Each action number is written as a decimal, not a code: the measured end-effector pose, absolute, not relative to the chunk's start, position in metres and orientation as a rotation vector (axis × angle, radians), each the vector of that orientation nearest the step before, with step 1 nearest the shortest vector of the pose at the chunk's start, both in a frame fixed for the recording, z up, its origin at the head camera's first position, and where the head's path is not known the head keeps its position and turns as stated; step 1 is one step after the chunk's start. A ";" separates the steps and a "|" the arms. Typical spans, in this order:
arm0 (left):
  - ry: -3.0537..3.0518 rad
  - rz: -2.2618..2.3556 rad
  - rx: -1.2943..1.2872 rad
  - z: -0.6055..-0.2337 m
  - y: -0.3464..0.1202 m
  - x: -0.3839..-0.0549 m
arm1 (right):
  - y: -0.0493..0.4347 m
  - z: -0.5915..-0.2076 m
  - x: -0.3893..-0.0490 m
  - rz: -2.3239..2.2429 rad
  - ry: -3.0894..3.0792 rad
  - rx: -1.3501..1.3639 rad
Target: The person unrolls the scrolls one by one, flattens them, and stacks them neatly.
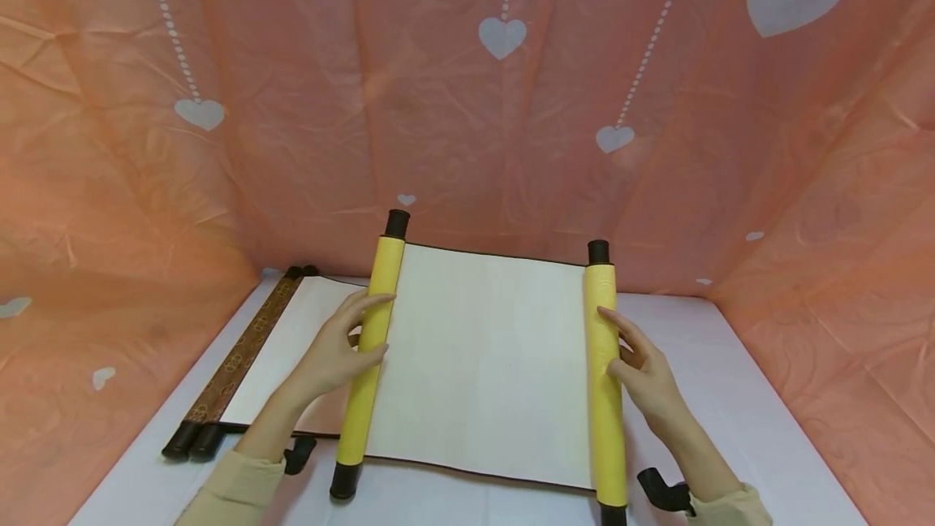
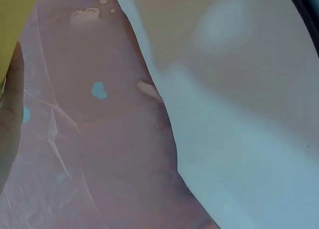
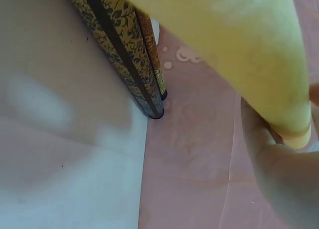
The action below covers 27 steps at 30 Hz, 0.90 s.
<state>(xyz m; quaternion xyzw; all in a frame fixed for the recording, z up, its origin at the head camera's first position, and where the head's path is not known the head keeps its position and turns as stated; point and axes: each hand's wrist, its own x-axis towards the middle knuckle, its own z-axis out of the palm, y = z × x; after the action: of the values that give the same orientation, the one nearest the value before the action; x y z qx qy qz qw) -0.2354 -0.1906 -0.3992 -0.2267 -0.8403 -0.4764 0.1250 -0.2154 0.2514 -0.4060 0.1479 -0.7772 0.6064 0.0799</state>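
A scroll with a blank white sheet [image 1: 489, 364] is spread between two yellow rollers with black end knobs. My left hand [image 1: 332, 355] grips the left yellow roller [image 1: 358, 400], thumb and fingers around it. On the other side, my right hand [image 1: 646, 380] holds the right yellow roller [image 1: 606, 428] near its middle. The left wrist view catches only part of the left hand [image 2: 9, 129] against a yellow edge [image 2: 12, 24]. Seen from the right wrist, the yellow roller [image 3: 244, 54] lies in the right hand [image 3: 284, 174], whose fingertips are partly hidden.
A second scroll, with brown patterned rollers [image 1: 244, 355] and a pale sheet [image 1: 285, 347], lies on the white table [image 1: 694, 372] at the left, partly behind my left arm. Patterned rolls [image 3: 122, 49] show in the right wrist view. A pink heart-print curtain [image 1: 438, 120] surrounds the table.
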 end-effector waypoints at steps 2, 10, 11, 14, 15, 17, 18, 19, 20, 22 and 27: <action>-2.449 -1.414 -0.664 -0.398 -0.192 -0.235 | 0.253 -0.405 -0.215 1.829 -2.331 0.417; -2.427 -1.502 -0.713 -0.398 -0.195 -0.237 | 0.255 -0.407 -0.215 1.837 -2.409 0.370; -2.429 -1.497 -0.715 -0.398 -0.196 -0.237 | 0.256 -0.407 -0.215 1.826 -2.418 0.365; -2.449 -1.430 -0.702 -0.398 -0.196 -0.238 | 0.256 -0.408 -0.214 1.786 -2.431 0.346; -2.461 -1.400 -0.689 -0.398 -0.196 -0.237 | 0.256 -0.408 -0.214 1.767 -2.433 0.340; -2.486 -1.340 -0.657 -0.397 -0.195 -0.236 | 0.256 -0.407 -0.214 1.729 -2.440 0.328; -2.496 -1.319 -0.642 -0.396 -0.195 -0.236 | 0.257 -0.407 -0.214 1.712 -2.445 0.321; -2.503 -1.300 -0.633 -0.395 -0.194 -0.235 | 0.258 -0.406 -0.214 1.699 -2.447 0.320; -2.511 -1.285 -0.623 -0.394 -0.194 -0.234 | 0.259 -0.406 -0.214 1.690 -2.442 0.324; -2.519 -1.267 -0.615 -0.394 -0.195 -0.234 | 0.261 -0.406 -0.214 1.677 -2.426 0.347; -2.487 -1.280 -0.635 -0.395 -0.199 -0.234 | 0.266 -0.408 -0.214 1.690 -2.347 0.422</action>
<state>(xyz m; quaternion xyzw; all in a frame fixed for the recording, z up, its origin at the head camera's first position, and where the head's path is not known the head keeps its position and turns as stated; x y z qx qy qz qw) -0.2342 -0.1986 -0.3947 -0.2192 -0.8590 -0.4422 0.1363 -0.2139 0.2656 -0.4080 0.1437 -0.7982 0.5747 0.1094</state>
